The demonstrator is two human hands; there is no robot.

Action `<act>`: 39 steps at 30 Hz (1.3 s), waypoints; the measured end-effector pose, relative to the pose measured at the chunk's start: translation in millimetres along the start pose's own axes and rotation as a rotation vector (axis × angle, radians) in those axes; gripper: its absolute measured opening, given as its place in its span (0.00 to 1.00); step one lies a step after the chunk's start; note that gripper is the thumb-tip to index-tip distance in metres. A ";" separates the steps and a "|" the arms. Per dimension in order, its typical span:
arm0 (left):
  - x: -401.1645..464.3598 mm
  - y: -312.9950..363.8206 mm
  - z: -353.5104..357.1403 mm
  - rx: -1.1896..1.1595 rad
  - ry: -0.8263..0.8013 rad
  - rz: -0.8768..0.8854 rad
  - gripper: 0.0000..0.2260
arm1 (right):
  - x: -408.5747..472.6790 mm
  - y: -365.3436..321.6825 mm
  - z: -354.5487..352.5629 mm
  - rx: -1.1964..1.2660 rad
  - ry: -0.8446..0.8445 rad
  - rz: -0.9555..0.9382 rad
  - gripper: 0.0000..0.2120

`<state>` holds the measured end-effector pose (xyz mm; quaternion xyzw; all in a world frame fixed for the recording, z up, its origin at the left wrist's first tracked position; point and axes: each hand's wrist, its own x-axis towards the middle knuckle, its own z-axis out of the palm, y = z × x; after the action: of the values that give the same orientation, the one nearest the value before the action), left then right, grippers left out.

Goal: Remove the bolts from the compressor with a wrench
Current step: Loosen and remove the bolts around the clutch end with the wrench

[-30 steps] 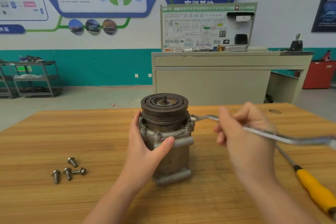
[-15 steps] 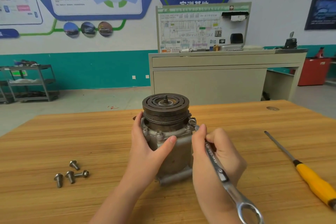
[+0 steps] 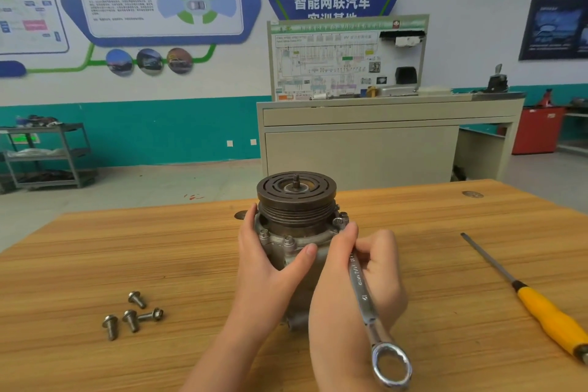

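Observation:
A grey metal compressor [image 3: 296,200] with a dark ribbed pulley on top stands upright on the wooden table [image 3: 127,258]. My left hand [image 3: 270,264] grips its housing from the left and front, thumb across the flange. My right hand [image 3: 359,283] holds a silver combination wrench [image 3: 366,299]; its far end sits at a bolt [image 3: 339,220] on the flange's right side, and its ring end points toward me. Two more bolts [image 3: 288,240] show on the front of the flange.
Several loose bolts [image 3: 132,317] lie on the table to the left. A yellow-handled screwdriver [image 3: 541,305] lies at the right, tip pointing away. Beyond the table are a beige training bench [image 3: 381,137] and a grey shelf cart [image 3: 47,153].
My right hand swung the wrench handle from far right round toward me while its far end stayed at the right-side bolt. My left hand kept its grip on the compressor.

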<state>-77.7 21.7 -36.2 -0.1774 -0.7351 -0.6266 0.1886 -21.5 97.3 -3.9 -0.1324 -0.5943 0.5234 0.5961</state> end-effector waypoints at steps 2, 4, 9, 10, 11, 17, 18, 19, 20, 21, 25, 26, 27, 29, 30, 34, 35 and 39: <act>1.0 -1.3 0.4 0.002 0.008 0.008 0.45 | -0.1 -0.8 4.1 -0.006 0.048 0.032 0.17; 1.7 -1.6 1.0 0.003 0.011 0.014 0.45 | -0.7 -3.2 5.3 0.001 0.071 -0.013 0.17; 2.7 -2.7 1.7 -0.007 0.018 0.018 0.42 | 2.0 0.1 3.1 -0.122 0.004 -0.233 0.18; 3.3 -1.3 2.8 -0.017 0.023 0.012 0.41 | 3.6 -1.9 4.8 -0.183 -0.027 -0.291 0.19; 3.8 0.3 3.8 -0.030 0.032 0.005 0.40 | 4.6 -4.9 5.9 -0.239 -0.067 -0.325 0.20; 0.0 0.4 -1.2 0.022 -0.010 -0.003 0.43 | 14.6 1.4 -17.1 -0.187 -0.209 -0.380 0.19; -1.2 0.4 -2.0 0.041 -0.008 0.002 0.42 | 22.5 6.5 -23.8 -0.111 -0.269 -0.338 0.19; -1.7 0.9 -2.0 0.052 0.002 0.009 0.42 | 33.5 10.5 -29.7 -0.023 -0.361 -0.264 0.18; -2.1 1.4 -1.6 0.056 0.012 0.013 0.42 | 47.0 14.0 -34.2 0.068 -0.473 -0.166 0.18; -2.1 1.6 -1.1 0.055 0.017 0.014 0.43 | 62.3 18.2 -37.6 0.163 -0.588 -0.058 0.17; -2.8 0.3 -2.2 0.045 0.003 -0.004 0.43 | 130.3 48.0 -36.2 0.522 -1.021 0.427 0.18; -2.7 -0.5 -2.4 0.044 0.002 -0.004 0.43 | 142.9 56.5 -29.9 0.574 -1.120 0.579 0.21; -2.7 -1.2 -2.4 0.044 0.003 -0.001 0.42 | 151.1 63.4 -22.3 0.607 -1.205 0.734 0.24; -1.9 -2.1 -2.3 0.042 0.014 0.009 0.41 | 159.3 72.4 -6.4 0.647 -1.306 0.939 0.27; -1.6 -2.4 -2.1 0.040 0.019 0.009 0.42 | 161.1 73.2 1.3 0.673 -1.324 0.979 0.27; -0.2 -3.6 -2.2 0.060 0.015 0.023 0.41 | 162.7 53.3 8.7 0.855 -1.079 0.872 0.19; 0.1 -4.1 -2.4 0.067 0.012 0.026 0.41 | 161.2 46.2 3.1 0.868 -0.971 0.779 0.17; 0.7 -6.2 -3.2 0.089 0.015 0.033 0.46 | 129.9 21.9 -25.1 0.458 -0.789 0.092 0.18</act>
<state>-81.2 17.6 -40.7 -0.1761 -0.7579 -0.5913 0.2120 -43.5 219.6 46.5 0.1860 -0.6384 0.6776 0.3142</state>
